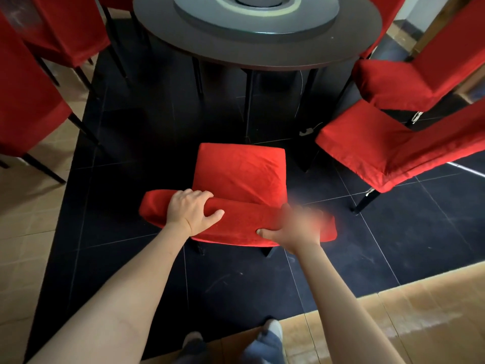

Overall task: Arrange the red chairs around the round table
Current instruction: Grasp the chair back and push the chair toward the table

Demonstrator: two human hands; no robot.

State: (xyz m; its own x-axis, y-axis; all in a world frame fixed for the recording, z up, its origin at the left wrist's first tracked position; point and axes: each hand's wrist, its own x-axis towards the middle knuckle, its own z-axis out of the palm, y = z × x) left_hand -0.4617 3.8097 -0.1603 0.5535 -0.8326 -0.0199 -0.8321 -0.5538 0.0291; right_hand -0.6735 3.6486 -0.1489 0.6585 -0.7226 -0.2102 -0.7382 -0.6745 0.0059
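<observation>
Below the camera, on the dark floor tiles [223,279], stands the red chair [240,174], seat facing the round worktop [168,46] but well short of its edge. Left hand [190,210] sits on top of the chair's backrest [236,222] near its left end: fingers [196,194] curled over the far side, thumb [214,215] pressed on the near face. Right hand [294,229] grips the backrest toward its right end; thumb tucked under the lower edge, fingers over the top, motion-blurred, so their exact lie cannot be told. Backrest runs between the two hands, tilted slightly down to the right in view.

Chair: red fabric cover, creased across the seat, dark legs showing beneath the back edge. Worktop is dark with a grey turntable [257,17] at centre. Two more red chairs at right [388,148] [409,80], angled toward the worktop; others at left [29,101] [70,30], near its rim
</observation>
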